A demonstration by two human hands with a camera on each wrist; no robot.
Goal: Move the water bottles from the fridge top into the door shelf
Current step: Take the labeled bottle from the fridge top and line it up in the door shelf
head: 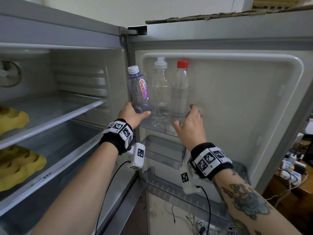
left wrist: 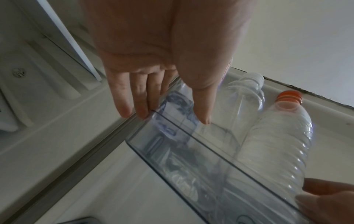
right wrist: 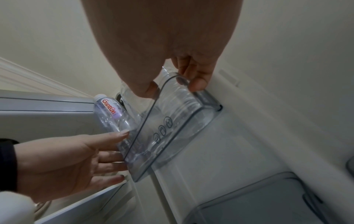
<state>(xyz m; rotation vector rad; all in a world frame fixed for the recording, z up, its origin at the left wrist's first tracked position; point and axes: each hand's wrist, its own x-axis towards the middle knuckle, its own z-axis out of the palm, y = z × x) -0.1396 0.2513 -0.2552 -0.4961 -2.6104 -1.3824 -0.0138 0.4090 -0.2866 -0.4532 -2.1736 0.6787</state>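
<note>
Three water bottles stand upright in the clear top door shelf. The Ganten bottle with a white cap is at the left end, a clear sport-cap bottle is in the middle, and a red-capped ribbed bottle is on the right. My left hand has straight fingers against the Ganten bottle's base at the shelf's left corner. My right hand hovers with relaxed, spread fingers just in front of the red-capped bottle, gripping nothing.
Two more clear door shelves hang below the top one. The open fridge interior on the left has wire shelves holding yellow items. Torn cardboard lies on the fridge top. A cluttered desk stands behind the door at the right.
</note>
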